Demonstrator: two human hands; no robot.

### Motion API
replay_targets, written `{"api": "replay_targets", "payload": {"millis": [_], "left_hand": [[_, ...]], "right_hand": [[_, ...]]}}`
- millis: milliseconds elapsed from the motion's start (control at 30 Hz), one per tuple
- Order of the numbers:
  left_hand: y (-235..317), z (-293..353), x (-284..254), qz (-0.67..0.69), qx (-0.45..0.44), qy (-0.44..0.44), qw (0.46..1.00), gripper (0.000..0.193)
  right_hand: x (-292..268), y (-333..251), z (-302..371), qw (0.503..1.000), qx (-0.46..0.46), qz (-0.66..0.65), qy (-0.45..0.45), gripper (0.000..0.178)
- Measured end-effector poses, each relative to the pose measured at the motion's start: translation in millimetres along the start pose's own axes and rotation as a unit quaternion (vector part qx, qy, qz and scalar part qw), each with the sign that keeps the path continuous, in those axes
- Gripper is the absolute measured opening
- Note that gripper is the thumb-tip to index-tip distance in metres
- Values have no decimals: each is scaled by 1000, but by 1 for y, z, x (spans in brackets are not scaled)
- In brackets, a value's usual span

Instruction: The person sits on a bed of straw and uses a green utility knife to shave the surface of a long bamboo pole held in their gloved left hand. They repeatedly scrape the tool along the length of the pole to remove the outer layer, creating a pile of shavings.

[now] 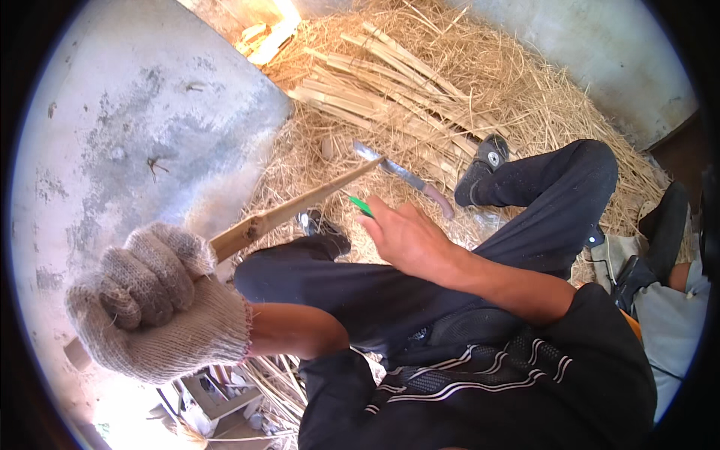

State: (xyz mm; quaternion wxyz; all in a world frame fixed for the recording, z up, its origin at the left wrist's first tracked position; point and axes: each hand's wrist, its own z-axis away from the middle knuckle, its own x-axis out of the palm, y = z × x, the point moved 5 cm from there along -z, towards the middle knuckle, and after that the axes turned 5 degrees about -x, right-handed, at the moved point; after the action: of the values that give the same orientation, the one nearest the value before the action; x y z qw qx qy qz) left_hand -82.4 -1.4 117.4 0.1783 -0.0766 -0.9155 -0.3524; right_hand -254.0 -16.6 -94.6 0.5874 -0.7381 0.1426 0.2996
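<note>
My left hand [146, 304], in a grey knitted glove, is closed around one end of a bamboo strip [289, 210]. The strip slants away to the upper right, its other end over the straw, and a short piece of it shows beyond the glove's far side. My bare right hand [409, 238] is closed on a slim green tool [361, 205] with a thin tip, beside the strip; its exact kind is too small to tell. Past the strip's far end lies a long knife [405, 175] with a brown handle, its blade partly behind the strip.
Loose straw [495, 67] covers the floor, with a pile of split bamboo strips [382, 97] on it. A worn wall [150, 112] stands at left. My bent legs [555, 202] frame the work. Another person's grey-clothed leg [675, 322] is at right; clutter [217, 397] lies lower left.
</note>
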Motion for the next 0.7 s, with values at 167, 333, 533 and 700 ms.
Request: {"api": "replay_targets", "payload": {"millis": [167,333,533,700], "left_hand": [[7,3,2,-11,7,-29,999,40],[9,1,-6,4,27,-49,998,39],[6,5,-9,-9,33,19,999,41],[8,4,-14,-32,24,39,998,43]], "right_hand": [[-17,-51,4,994,-82,-72,-8,24],[1,-19,-2,999,-44,17,16,23],[3,-49,4,989,-141,36,-21,27],[18,-20,-8,999,-49,6,-13,32]]}}
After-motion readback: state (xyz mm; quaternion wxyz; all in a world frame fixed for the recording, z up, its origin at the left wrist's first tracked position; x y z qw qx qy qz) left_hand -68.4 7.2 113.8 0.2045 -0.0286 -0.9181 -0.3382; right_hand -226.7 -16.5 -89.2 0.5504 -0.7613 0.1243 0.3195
